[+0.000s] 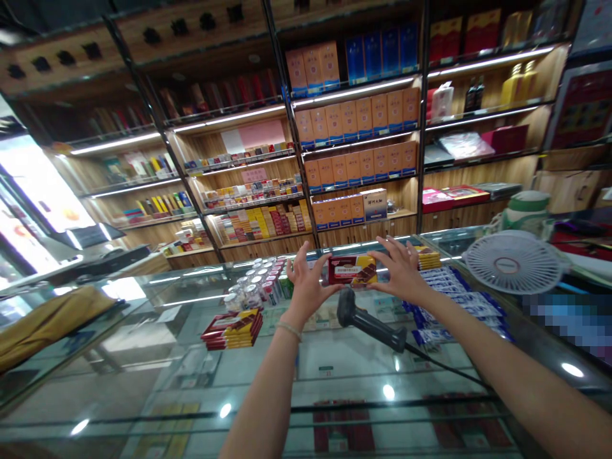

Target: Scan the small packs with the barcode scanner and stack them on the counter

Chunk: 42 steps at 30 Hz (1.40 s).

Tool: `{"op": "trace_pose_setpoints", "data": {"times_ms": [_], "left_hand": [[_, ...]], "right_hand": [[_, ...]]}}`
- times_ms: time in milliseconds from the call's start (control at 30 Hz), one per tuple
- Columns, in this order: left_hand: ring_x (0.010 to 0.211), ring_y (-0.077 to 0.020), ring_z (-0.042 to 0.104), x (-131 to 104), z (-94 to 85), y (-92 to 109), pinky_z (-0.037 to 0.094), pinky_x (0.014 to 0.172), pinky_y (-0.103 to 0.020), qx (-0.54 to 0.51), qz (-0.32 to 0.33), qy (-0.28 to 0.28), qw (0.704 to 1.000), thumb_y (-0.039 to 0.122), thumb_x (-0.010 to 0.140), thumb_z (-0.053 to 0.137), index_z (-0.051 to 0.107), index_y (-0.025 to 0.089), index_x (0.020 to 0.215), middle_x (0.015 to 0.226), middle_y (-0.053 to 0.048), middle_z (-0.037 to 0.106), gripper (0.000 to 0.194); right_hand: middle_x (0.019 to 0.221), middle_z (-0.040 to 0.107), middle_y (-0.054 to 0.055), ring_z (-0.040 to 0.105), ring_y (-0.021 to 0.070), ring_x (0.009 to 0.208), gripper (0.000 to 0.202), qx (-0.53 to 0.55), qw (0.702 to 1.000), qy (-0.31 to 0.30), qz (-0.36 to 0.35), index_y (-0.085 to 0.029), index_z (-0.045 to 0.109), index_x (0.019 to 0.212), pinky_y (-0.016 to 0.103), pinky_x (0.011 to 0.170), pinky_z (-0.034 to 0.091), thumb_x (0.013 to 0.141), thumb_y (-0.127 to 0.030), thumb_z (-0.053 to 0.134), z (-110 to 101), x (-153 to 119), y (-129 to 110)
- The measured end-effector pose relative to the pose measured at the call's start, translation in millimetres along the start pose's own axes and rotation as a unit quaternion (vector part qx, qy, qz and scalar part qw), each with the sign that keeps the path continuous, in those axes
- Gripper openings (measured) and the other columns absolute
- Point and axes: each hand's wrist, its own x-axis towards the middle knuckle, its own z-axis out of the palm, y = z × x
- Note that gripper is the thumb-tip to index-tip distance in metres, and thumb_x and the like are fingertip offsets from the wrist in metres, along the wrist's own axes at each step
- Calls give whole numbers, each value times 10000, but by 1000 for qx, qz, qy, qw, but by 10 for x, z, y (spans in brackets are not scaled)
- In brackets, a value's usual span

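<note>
Between my two hands a red and yellow wafer packet [352, 271] is held up lengthwise, its printed front facing me. My left hand [306, 280] pinches its left end between thumb and fingers. At the opposite end, my right hand [399, 271] grips it the same way, the other fingers raised. Just below the packet a black barcode scanner [370, 322] lies on the glass counter, its cable running right. To the left sits a stack of similar red and yellow packets [233, 328]. Blue and white packets [454, 303] are spread beside my right forearm.
Several small clear-lidded containers [253, 284] stand left of my left hand. A small yellow stack [429, 257] is behind my right hand. A white fan [514, 262] and a green and white container [526, 210] are at right. Brown cloth [52, 322] lies left; stocked shelves line the back.
</note>
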Motion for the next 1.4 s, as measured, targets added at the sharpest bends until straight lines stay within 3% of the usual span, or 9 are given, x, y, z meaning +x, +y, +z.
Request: {"op": "trace_pose_setpoints", "data": {"times_ms": [333, 533, 800, 1067, 1400], "left_hand": [[1519, -405, 237, 220, -345, 27, 57, 1208, -648, 53, 11, 30, 998, 595, 696, 827, 642, 312, 1304, 1656, -182, 261, 696], [1520, -398, 239, 144, -638, -171, 53, 1208, -641, 76, 20, 29, 997, 580, 701, 827, 654, 335, 1284, 1673, -154, 234, 655], [1527, -385, 216, -93, -1178, -573, 26, 1217, -631, 113, 11, -21, 993, 634, 669, 829, 683, 337, 1266, 1664, -152, 257, 683], [1524, -391, 196, -405, -1689, -1180, 61, 1213, -637, 122, -52, -121, 984, 676, 676, 801, 694, 366, 1255, 1674, -101, 243, 665], [1516, -407, 198, -715, -1972, -1780, 116, 1219, -641, 115, -87, -199, 969, 669, 718, 773, 703, 385, 1236, 1656, -59, 261, 595]], "right_hand": [[1570, 426, 134, 320, 337, 1472, 665, -38, 997, 41, -54, -283, 578, 1360, 571, 1202, 104, 821, -661, 674, -368, 265, -64], [1558, 447, 136, 342, 350, 1448, 671, -32, 994, 61, -83, -277, 595, 1335, 567, 1198, 75, 803, -675, 684, -390, 356, -335], [1561, 445, 139, 316, 347, 1460, 639, 10, 994, 44, -103, -268, 617, 1309, 569, 1197, 65, 832, -693, 631, -200, 472, -903], [1593, 403, 134, 273, 348, 1482, 651, 62, 992, 4, -107, -248, 657, 1263, 575, 1215, 25, 861, -746, 541, 156, 546, -1669], [1633, 341, 120, 222, 337, 1507, 625, 110, 987, -67, -97, -249, 668, 1268, 590, 1218, 7, 920, -722, 455, 515, 587, -2338]]}}
